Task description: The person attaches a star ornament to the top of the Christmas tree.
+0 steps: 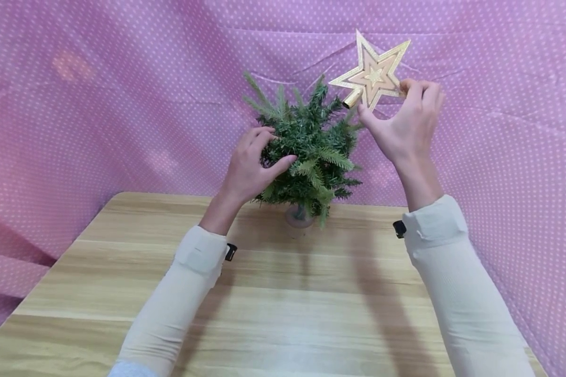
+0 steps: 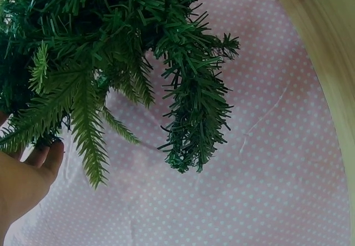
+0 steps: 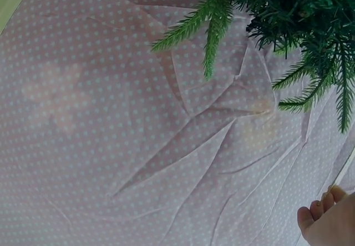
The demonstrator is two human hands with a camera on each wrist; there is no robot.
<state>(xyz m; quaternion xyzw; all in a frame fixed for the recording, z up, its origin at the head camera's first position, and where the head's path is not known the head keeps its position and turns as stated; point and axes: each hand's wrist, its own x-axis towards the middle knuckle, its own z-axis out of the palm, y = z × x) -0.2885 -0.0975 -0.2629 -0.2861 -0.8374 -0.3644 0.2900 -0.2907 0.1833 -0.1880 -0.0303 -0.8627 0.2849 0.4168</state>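
A small artificial Christmas tree [image 1: 313, 139] with green branches stands near the far edge of the table. My left hand [image 1: 250, 165] holds its left side, thumb in front and fingertips partly hidden among the needles. To the tree's upper right, my right hand [image 1: 410, 125] grips a gold star tree topper [image 1: 374, 76] between thumb and fingers. The star is tilted, its short hollow tube pointing down and left towards the treetop, apart from it. In the right wrist view only fingers [image 3: 319, 210] and a thin edge of the star show.
The tree's round base [image 1: 299, 217] rests on the wood-grain table [image 1: 283, 314]. A pink cloth with white dots [image 1: 146, 104] hangs behind and at both sides. Dark wrist cameras sit at both sleeve cuffs.
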